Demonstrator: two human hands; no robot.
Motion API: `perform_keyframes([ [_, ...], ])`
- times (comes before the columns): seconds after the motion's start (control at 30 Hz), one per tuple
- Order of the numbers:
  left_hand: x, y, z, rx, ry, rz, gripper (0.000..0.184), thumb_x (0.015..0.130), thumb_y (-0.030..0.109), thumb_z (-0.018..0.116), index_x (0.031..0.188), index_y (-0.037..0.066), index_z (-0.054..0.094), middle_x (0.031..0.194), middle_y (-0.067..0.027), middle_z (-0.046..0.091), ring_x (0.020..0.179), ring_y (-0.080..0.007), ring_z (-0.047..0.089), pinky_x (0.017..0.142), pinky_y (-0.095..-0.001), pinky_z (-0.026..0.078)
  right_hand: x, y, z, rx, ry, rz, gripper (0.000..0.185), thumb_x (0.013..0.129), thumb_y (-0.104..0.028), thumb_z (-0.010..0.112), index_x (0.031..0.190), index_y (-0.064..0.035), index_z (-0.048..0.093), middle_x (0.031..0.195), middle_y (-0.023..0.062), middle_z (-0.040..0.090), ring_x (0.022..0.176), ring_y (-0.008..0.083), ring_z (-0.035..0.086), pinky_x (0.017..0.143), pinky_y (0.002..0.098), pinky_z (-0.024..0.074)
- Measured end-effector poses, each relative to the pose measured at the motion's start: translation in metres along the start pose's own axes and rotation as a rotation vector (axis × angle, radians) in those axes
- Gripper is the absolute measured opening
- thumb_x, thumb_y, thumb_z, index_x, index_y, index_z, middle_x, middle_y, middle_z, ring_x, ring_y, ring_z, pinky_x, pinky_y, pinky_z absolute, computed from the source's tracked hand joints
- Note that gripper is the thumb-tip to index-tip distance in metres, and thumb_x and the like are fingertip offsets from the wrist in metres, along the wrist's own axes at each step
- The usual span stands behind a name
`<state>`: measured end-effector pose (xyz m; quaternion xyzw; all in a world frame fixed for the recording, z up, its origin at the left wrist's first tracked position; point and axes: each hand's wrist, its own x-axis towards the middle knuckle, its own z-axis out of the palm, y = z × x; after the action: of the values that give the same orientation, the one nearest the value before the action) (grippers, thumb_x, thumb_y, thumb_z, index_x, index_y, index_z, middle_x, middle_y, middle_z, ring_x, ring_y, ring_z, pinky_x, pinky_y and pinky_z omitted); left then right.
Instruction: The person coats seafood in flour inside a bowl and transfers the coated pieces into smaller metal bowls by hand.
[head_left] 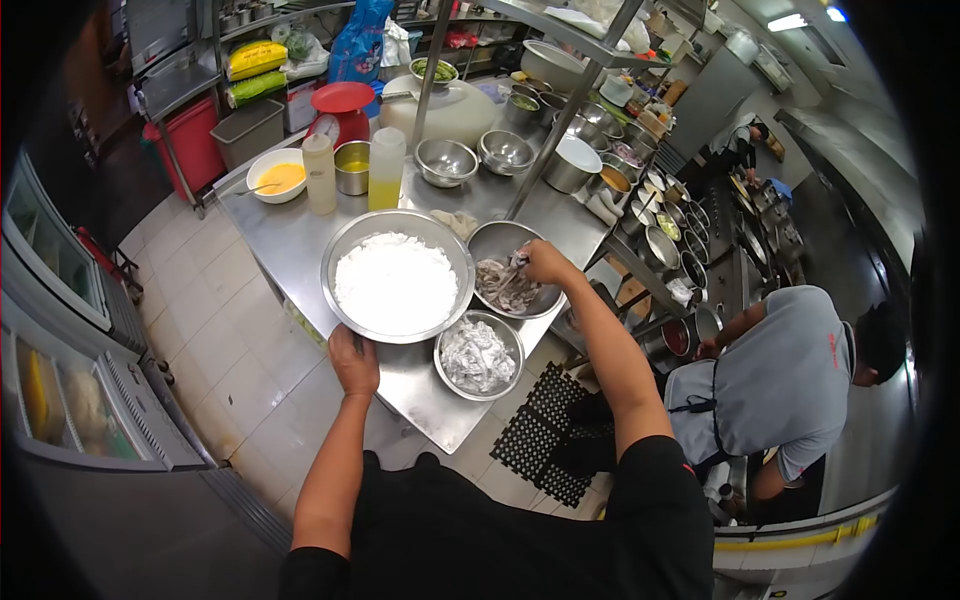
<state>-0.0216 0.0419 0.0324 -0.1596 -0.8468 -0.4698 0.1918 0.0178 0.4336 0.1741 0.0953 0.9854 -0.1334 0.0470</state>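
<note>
A large steel bowl [330,262] of white flour [398,282] stands at the near part of the steel table. My left hand [354,362] rests beside its near rim at the table edge, fingers loosely stretched; I cannot tell whether it grips the rim. My right hand [549,263] reaches into a second steel bowl [487,238], fingers closed on some of the wet, grey-pink raw pieces [506,285], which look like squid. Nearest my body, a smaller steel bowl [518,358] holds flour-coated pieces [478,356].
Behind the bowls are a white bowl of yellow liquid [280,178] with a utensil, two squeeze bottles [386,170], a steel pot [352,166] and steel mixing bowls [446,162]. A shelf post [555,125] rises at the right. A co-worker in grey [770,370] bends nearby.
</note>
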Motion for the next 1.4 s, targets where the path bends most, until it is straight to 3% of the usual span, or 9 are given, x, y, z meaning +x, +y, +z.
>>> perform_keyframes([
  [0.27,-0.003,-0.009,0.005,0.031,0.017,-0.007,0.037,0.078,0.006,0.061,0.112,-0.005,0.053,0.112,-0.0209,0.055,0.109,-0.0399,0.048,0.096,-0.0472,0.036,-0.017,0.004,0.056,-0.183,-0.008,-0.054,0.039,0.067,-0.011,0.070,0.105,-0.0081,0.067,0.116,0.0292,0.056,0.103,0.0410,0.058,0.088,0.0437,0.0483],
  [0.37,-0.004,-0.011,0.005,0.018,0.002,-0.001,0.039,0.078,0.006,0.061,0.115,-0.006,0.052,0.113,-0.0217,0.055,0.110,-0.0405,0.047,0.097,-0.0473,0.036,-0.007,-0.003,0.070,-0.103,-0.032,0.046,0.033,0.067,-0.008,0.068,0.100,-0.0065,0.068,0.122,0.0312,0.051,0.106,0.0424,0.056,0.091,0.0435,0.0474],
  [0.53,0.000,0.002,-0.002,0.010,-0.043,-0.012,0.031,0.078,0.006,0.060,0.107,-0.004,0.054,0.107,-0.0210,0.056,0.106,-0.0402,0.048,0.093,-0.0479,0.037,0.008,0.012,0.074,-0.087,-0.019,0.065,0.020,0.063,-0.010,0.067,0.082,-0.0028,0.070,0.087,0.0246,0.065,0.086,0.0394,0.064,0.081,0.0456,0.0512],
  [0.63,0.000,-0.001,0.000,0.008,-0.005,0.012,0.027,0.077,0.005,0.060,0.103,-0.003,0.054,0.103,-0.0201,0.056,0.103,-0.0398,0.048,0.091,-0.0476,0.037,0.003,0.019,0.061,0.029,0.148,0.086,0.029,0.059,-0.011,0.069,0.087,-0.0034,0.070,0.086,0.0249,0.065,0.083,0.0398,0.065,0.078,0.0442,0.0523],
  [1.07,0.000,-0.002,0.001,-0.026,0.017,-0.004,0.028,0.077,0.003,0.059,0.104,-0.003,0.054,0.104,-0.0194,0.056,0.105,-0.0392,0.048,0.092,-0.0462,0.038,0.003,0.005,-0.017,0.212,0.117,0.148,0.028,0.063,-0.016,0.068,0.088,-0.0027,0.070,0.077,0.0216,0.066,0.073,0.0330,0.067,0.068,0.0401,0.0515],
  [1.17,-0.001,-0.004,0.000,-0.007,-0.032,-0.056,0.033,0.077,0.003,0.060,0.108,-0.003,0.054,0.108,-0.0194,0.056,0.107,-0.0390,0.048,0.094,-0.0460,0.037,0.011,0.011,0.018,0.232,0.012,0.073,0.031,0.066,-0.010,0.068,0.097,-0.0031,0.068,0.087,0.0190,0.069,0.079,0.0326,0.067,0.072,0.0395,0.0519],
  [1.23,-0.003,-0.009,0.004,0.021,-0.025,-0.027,0.038,0.077,0.005,0.061,0.113,-0.003,0.054,0.113,-0.0193,0.056,0.110,-0.0388,0.048,0.097,-0.0458,0.037,0.006,0.002,0.038,-0.099,-0.005,-0.011,0.042,0.068,-0.007,0.066,0.110,-0.0050,0.064,0.095,0.0219,0.066,0.091,0.0349,0.064,0.082,0.0425,0.0506],
  [1.3,-0.001,-0.007,0.004,0.038,0.075,0.048,0.020,0.078,0.004,0.062,0.097,0.000,0.055,0.096,-0.0161,0.056,0.097,-0.0372,0.051,0.088,-0.0441,0.039,0.000,0.003,0.072,-0.167,0.030,-0.015,0.046,0.068,-0.010,0.068,0.114,-0.0076,0.062,0.104,0.0265,0.062,0.097,0.0374,0.062,0.087,0.0433,0.0491],
  [1.4,-0.002,-0.009,0.004,0.019,-0.045,-0.017,0.038,0.077,0.005,0.061,0.114,-0.004,0.053,0.114,-0.0199,0.056,0.110,-0.0393,0.048,0.097,-0.0461,0.036,0.010,0.013,0.100,-0.204,0.067,-0.013,0.047,0.069,-0.012,0.069,0.115,-0.0092,0.062,0.113,0.0329,0.057,0.103,0.0414,0.059,0.092,0.0445,0.0474],
])
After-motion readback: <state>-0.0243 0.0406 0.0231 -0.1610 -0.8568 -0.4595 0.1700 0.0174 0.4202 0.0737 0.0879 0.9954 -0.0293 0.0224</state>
